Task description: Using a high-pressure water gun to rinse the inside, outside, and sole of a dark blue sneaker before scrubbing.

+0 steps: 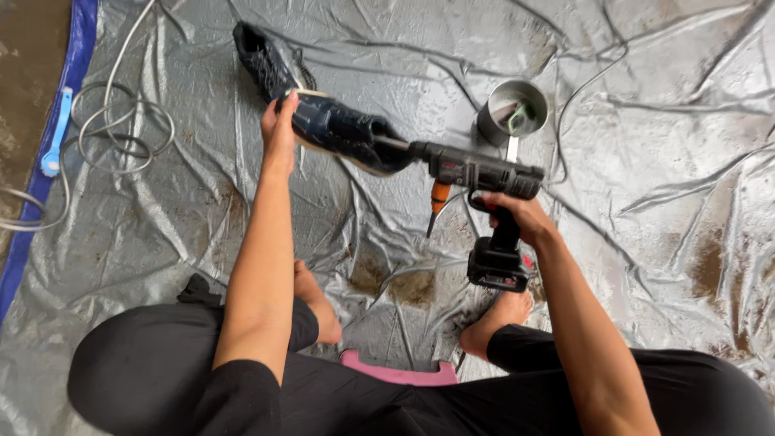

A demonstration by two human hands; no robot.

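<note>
My left hand (280, 129) grips the heel end of a dark blue shoe (343, 131) and holds it up above a grey tarp (202, 210). In my right hand (517, 214) is a black cordless spray gun (476, 173) held by its handle, with a battery pack (498, 269) at the bottom. Its nozzle points into the toe of the shoe. An orange fitting with a hose (437, 202) hangs under the gun's barrel.
A second dark shoe (262, 58) lies on the tarp behind the held one. A metal cup (513, 109) with a brush in it stands at the back right. A coiled grey hose (121, 133) and a blue brush (56, 133) lie left. My bare feet and a pink stool (395, 373) are near.
</note>
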